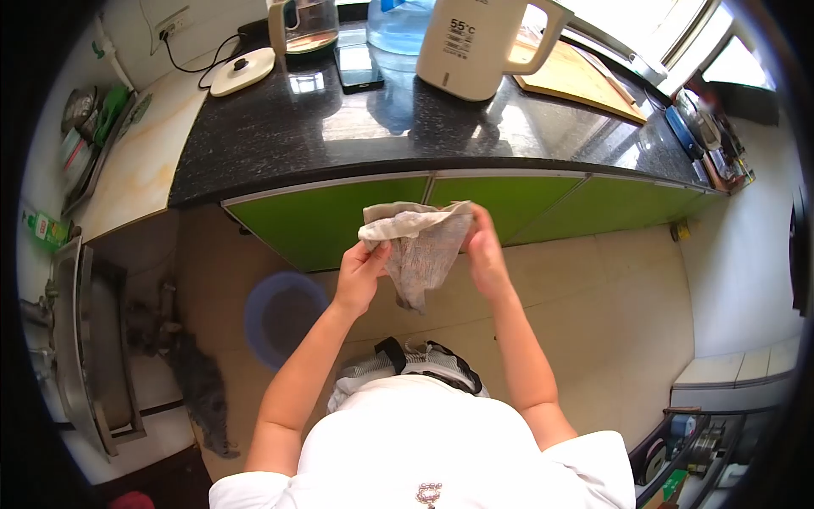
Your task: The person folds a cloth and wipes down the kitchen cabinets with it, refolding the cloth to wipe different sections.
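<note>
A greyish-beige cloth (428, 254) hangs in the air between my two hands, in front of the green cabinet doors. My left hand (362, 276) pinches its left side, where a paler, folded part lies over the top. At the upper right corner, my right hand (485, 253) is closed on the cloth, with some fingers hidden behind it. The lower end dangles in a loose point. Beyond the cloth, on the counter, stands a white electric kettle (462, 51) marked 55°C.
The black counter (280, 136) carries a phone (358, 68), a glass jug (309, 30), a white lid-like base (243, 71), a blue water bottle (397, 30) and a wooden board (577, 78). On the floor are a blue basin (284, 318) and a grey cat-like animal (195, 382). A sink (106, 348) stands left.
</note>
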Demonstrator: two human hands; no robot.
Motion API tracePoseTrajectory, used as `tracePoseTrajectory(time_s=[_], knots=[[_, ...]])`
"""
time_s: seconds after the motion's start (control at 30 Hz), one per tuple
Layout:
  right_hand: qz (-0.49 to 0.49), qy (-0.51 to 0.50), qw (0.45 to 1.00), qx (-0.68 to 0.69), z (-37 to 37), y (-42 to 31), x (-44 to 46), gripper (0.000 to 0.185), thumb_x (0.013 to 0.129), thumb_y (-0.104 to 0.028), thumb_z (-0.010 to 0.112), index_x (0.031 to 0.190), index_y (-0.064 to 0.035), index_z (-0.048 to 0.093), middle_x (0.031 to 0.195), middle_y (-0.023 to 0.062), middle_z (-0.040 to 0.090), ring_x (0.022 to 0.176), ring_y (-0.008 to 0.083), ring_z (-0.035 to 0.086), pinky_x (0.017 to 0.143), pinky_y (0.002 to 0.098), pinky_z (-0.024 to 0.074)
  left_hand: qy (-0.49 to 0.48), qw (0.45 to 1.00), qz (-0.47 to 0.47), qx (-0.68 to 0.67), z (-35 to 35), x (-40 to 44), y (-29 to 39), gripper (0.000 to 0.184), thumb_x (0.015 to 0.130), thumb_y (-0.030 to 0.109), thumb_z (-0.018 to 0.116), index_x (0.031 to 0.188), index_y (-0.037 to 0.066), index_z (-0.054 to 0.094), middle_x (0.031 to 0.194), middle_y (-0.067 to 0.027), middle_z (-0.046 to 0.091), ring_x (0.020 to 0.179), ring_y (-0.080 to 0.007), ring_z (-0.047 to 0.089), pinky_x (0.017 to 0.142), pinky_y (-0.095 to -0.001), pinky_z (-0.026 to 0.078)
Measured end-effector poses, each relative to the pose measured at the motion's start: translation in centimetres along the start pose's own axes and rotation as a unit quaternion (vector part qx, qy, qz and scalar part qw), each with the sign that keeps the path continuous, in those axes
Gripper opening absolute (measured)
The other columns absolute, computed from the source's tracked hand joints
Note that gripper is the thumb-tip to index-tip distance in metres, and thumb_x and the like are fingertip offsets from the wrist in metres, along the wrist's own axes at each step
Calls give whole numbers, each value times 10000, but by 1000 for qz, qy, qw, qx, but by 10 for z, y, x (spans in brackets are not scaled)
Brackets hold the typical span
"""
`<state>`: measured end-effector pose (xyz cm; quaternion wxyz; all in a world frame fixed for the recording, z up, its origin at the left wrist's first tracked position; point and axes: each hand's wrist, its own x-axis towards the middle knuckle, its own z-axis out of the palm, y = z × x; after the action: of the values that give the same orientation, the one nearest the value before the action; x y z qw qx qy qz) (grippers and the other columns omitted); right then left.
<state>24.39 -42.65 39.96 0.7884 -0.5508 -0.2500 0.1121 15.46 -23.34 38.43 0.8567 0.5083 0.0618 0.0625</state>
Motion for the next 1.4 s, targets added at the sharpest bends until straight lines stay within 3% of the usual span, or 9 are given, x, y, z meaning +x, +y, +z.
tracePoseTrajectory(time_s=[0.03, 0.13, 0.37, 0.57, 0.67, 0.73, 1.0, 1.17, 1.4], knots=[[89, -50, 995, 11, -9, 14, -9, 928, 732, -551, 681, 1376, -64, 225, 1239, 104, 471, 1162, 208, 438, 951, 345, 370, -4, 1000, 12, -7, 12, -1, 9, 234, 937, 188, 523, 1071, 7, 584, 929, 30, 571, 742, -34, 476, 677, -186, 412], [223, -101, 969, 25, -1, 40, -28, 628, 769, -336, 725, 1241, -24, 452, 1102, 42, 560, 1013, 120, 509, 863, 281, 416, -8, 997, 75, 22, 29, 5, 21, 241, 942, 181, 510, 1095, 7, 577, 938, 23, 580, 727, -27, 461, 674, -185, 412], [8, 61, 998, 5, 27, 17, 2, 128, 907, -110, 554, 1014, -43, 576, 855, -32, 591, 746, 27, 481, 676, 164, 361, 47, 958, 153, 237, -22, 5, 46, 256, 947, 185, 499, 1094, -11, 576, 923, 4, 604, 802, -59, 498, 722, -208, 399], [75, 72, 989, 108, 69, -9, 20, 213, 924, -144, 535, 1092, -19, 572, 909, 8, 623, 808, 56, 544, 699, 200, 426, 3, 994, 82, -76, -49, 7, 53, 445, 903, 295, 556, 1224, 3, 459, 1192, -65, 532, 1070, -145, 510, 910, -332, 405], [110, 81, 959, 250, 79, -9, 33, 221, 932, -165, 521, 1103, -36, 579, 932, 18, 632, 834, 76, 573, 735, 213, 444, -97, 969, -112, 198, -119, 9, -23, 496, 816, 211, 623, 1227, -17, 464, 1183, -78, 542, 1064, -162, 513, 915, -326, 412], [82, 80, 969, 218, 71, -5, 41, 240, 931, -181, 523, 1131, -52, 562, 972, 10, 624, 864, 78, 573, 771, 224, 444, -205, 966, -135, 87, -77, -6, -18, 419, 780, 210, 685, 1110, -17, 564, 1045, -63, 612, 948, -133, 559, 867, -277, 435], [120, 66, 982, 134, 32, 21, 19, 563, 879, -132, 573, 1380, -77, 322, 1225, 35, 507, 1092, 143, 497, 948, 294, 367, -96, 954, -110, 263, -56, 7, -42, 293, 892, 217, 590, 1086, -1, 568, 966, -22, 622, 838, -90, 581, 767, -225, 461], [241, 59, 966, 73, 12, 69, -17, 821, 800, -244, 681, 1416, -17, 188, 1343, 162, 388, 1181, 209, 427, 997, 329, 326, -15, 997, -73, -34, -30, 9, -15, 266, 929, 212, 525, 1083, -3, 557, 967, -35, 631, 850, -92, 598, 778, -274, 486], [192, 44, 979, -50, 28, 78, -37, 237, 856, -197, 628, 992, -3, 621, 810, 18, 603, 723, 76, 508, 661, 232, 409, -22, 995, 32, 89, -20, 14, 7, 283, 871, 42, 577, 1136, -16, 497, 1062, -72, 598, 936, -130, 581, 827, -271, 477]])
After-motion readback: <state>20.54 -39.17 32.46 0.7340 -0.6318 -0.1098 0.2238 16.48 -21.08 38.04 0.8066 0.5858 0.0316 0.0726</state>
